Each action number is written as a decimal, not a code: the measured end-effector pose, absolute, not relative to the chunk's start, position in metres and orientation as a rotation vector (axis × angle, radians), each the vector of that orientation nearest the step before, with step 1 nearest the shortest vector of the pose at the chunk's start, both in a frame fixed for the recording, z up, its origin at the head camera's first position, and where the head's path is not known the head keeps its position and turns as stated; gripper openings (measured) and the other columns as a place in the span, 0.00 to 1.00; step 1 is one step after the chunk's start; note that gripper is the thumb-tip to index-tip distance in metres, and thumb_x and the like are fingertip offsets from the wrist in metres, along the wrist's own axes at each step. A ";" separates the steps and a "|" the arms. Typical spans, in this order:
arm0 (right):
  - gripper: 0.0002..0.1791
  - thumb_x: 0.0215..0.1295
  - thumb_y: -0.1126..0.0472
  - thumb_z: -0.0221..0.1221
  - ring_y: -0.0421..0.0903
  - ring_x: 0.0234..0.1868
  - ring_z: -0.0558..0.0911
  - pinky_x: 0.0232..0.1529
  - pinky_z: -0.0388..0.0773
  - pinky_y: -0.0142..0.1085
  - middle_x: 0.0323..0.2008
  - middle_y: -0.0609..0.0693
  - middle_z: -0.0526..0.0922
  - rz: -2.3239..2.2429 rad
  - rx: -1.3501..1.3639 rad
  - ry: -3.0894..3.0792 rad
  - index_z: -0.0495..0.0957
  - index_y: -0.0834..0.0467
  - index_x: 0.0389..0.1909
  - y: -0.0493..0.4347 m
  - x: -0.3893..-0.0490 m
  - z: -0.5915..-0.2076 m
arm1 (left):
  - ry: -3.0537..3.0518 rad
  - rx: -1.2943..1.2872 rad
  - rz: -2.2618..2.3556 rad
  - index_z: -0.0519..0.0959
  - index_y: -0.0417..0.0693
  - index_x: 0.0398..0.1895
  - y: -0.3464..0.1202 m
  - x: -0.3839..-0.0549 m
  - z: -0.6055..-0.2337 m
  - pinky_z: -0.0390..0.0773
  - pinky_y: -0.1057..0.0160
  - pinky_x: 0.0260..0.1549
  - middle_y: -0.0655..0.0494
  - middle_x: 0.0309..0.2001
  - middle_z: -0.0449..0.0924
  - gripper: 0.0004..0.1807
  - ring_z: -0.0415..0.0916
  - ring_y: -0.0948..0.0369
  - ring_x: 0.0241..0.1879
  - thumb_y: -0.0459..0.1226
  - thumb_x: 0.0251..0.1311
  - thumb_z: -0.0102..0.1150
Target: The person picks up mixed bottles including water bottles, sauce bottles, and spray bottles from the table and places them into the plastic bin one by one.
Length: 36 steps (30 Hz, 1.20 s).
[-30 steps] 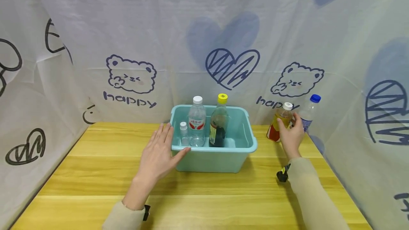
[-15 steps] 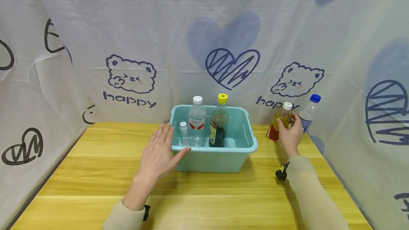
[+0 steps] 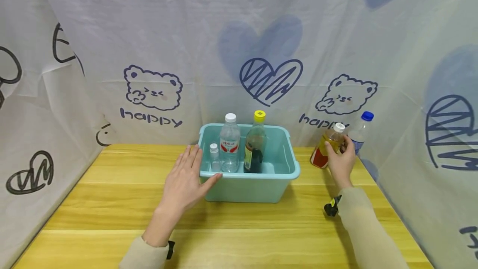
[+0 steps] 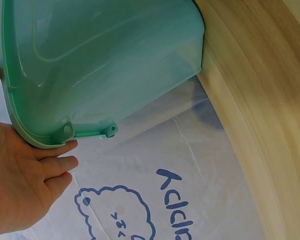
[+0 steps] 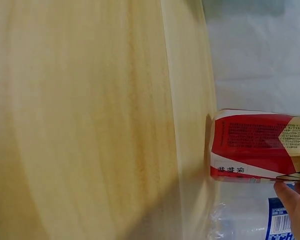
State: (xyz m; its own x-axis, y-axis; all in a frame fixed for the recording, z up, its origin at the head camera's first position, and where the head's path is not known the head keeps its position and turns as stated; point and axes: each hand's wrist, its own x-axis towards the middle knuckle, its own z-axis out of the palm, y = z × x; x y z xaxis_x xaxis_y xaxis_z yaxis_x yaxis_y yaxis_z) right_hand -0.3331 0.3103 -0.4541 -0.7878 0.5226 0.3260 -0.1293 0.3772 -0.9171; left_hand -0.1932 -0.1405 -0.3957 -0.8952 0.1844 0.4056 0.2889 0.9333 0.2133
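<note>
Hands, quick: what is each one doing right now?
Left hand: open, flat against the teal plastic bin.
Right hand: gripping the red-labelled amber drink bottle.

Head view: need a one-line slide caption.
Left hand rests flat against the teal bin holding three bottles; right hand grips a tilted red-labelled tea bottle beside a blue-capped bottle.

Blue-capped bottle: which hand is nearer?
Right. The right hand grips the red-labelled bottle right beside the blue-capped bottle. The left hand rests flat against the teal bin, on its far side.
</note>
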 end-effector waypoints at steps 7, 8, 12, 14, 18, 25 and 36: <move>0.40 0.69 0.52 0.68 0.58 0.72 0.72 0.74 0.70 0.51 0.73 0.60 0.71 1.452 -0.331 -1.992 0.63 0.60 0.76 0.309 -0.325 -0.453 | -2.704 -0.342 -0.382 0.60 0.32 0.78 -0.140 -0.193 -0.396 0.54 0.45 0.79 0.37 0.80 0.55 0.55 0.52 0.41 0.80 0.68 0.67 0.53; 0.40 0.69 0.52 0.68 0.58 0.71 0.73 0.74 0.70 0.51 0.72 0.60 0.71 1.448 -0.333 -1.984 0.64 0.60 0.76 0.308 -0.324 -0.452 | -2.703 -0.342 -0.383 0.60 0.32 0.78 -0.140 -0.193 -0.396 0.54 0.45 0.79 0.37 0.80 0.55 0.55 0.52 0.41 0.80 0.68 0.67 0.53; 0.40 0.69 0.51 0.68 0.57 0.71 0.73 0.73 0.70 0.50 0.72 0.58 0.71 1.458 -0.349 -1.955 0.64 0.58 0.76 0.305 -0.317 -0.448 | -2.704 -0.341 -0.383 0.60 0.32 0.78 -0.141 -0.193 -0.397 0.54 0.45 0.79 0.37 0.80 0.55 0.55 0.52 0.41 0.80 0.68 0.67 0.53; 0.40 0.68 0.50 0.68 0.56 0.70 0.74 0.72 0.71 0.49 0.73 0.57 0.71 1.472 -0.351 -1.937 0.64 0.58 0.76 0.304 -0.313 -0.446 | -2.705 -0.342 -0.382 0.60 0.32 0.78 -0.141 -0.193 -0.397 0.54 0.45 0.79 0.37 0.80 0.55 0.55 0.52 0.41 0.80 0.68 0.67 0.53; 0.40 0.68 0.50 0.69 0.55 0.71 0.73 0.72 0.72 0.49 0.73 0.56 0.71 1.509 -0.340 -1.894 0.65 0.57 0.76 0.301 -0.305 -0.440 | -2.705 -0.344 -0.381 0.60 0.31 0.78 -0.141 -0.193 -0.396 0.54 0.45 0.79 0.37 0.79 0.56 0.55 0.52 0.41 0.80 0.68 0.67 0.53; 0.39 0.68 0.53 0.69 0.53 0.72 0.72 0.71 0.74 0.45 0.74 0.54 0.69 1.569 -0.305 -1.834 0.64 0.56 0.77 0.297 -0.294 -0.429 | -2.696 -0.345 -0.376 0.61 0.31 0.78 -0.141 -0.193 -0.396 0.55 0.44 0.79 0.36 0.79 0.56 0.54 0.53 0.40 0.79 0.68 0.67 0.54; 0.38 0.69 0.55 0.69 0.50 0.70 0.73 0.63 0.79 0.33 0.74 0.52 0.69 1.613 -0.252 -1.781 0.65 0.53 0.76 0.291 -0.279 -0.413 | -2.703 -0.346 -0.376 0.60 0.32 0.78 -0.141 -0.193 -0.395 0.53 0.45 0.79 0.37 0.80 0.56 0.54 0.51 0.41 0.80 0.68 0.68 0.53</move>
State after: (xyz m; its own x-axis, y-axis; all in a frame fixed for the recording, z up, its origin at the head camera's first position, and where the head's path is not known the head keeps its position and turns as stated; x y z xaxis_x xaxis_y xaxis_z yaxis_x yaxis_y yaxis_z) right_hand -0.2793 0.2913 -0.4134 -0.7291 0.5775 0.3673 -0.3085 0.2017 -0.9296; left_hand -0.1929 -0.1405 -0.3954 -0.8944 0.1858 0.4069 0.2898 0.9336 0.2108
